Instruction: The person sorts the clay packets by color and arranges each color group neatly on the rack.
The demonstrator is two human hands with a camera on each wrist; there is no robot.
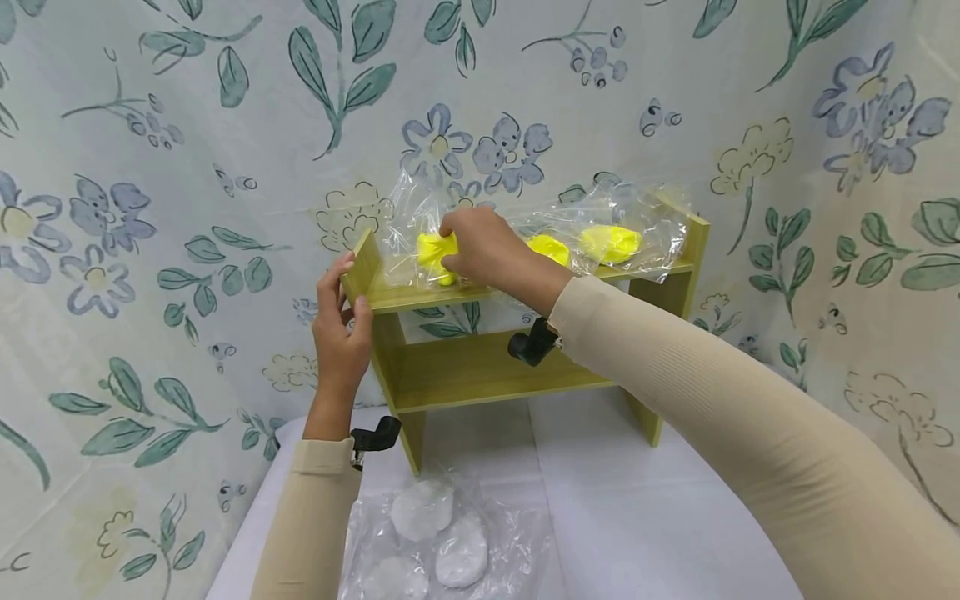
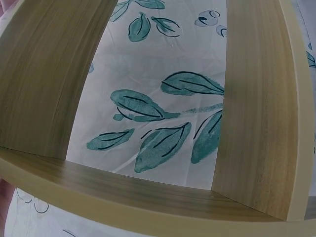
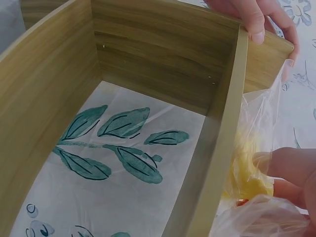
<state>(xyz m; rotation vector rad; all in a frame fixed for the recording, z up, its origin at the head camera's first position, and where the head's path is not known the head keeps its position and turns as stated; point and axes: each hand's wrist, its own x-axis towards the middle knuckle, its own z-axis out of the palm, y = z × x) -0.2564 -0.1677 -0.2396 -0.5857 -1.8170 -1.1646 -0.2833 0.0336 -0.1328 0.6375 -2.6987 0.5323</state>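
A small two-tier wooden shelf (image 1: 495, 362) stands on the white table. My left hand (image 1: 341, 333) grips its left end panel, thumb at the front and fingers around the far side; the right wrist view also shows this left hand (image 3: 256, 17). On the top board, my right hand (image 1: 483, 248) pinches a soft yellow lump (image 1: 433, 252) in a clear plastic bag. Close up, the right fingers (image 3: 291, 168) press into the bagged yellow lump (image 3: 247, 170). Two more yellow lumps in clear plastic, a smaller one (image 1: 549, 248) and a larger one (image 1: 611, 243), lie farther right.
In front of the shelf, a clear plastic bag (image 1: 517, 533) with several round white pieces (image 1: 422, 510) lies on the white tablecloth (image 1: 622, 500). A leaf-and-flower patterned cloth (image 1: 247, 167) hangs close behind the shelf and along both sides.
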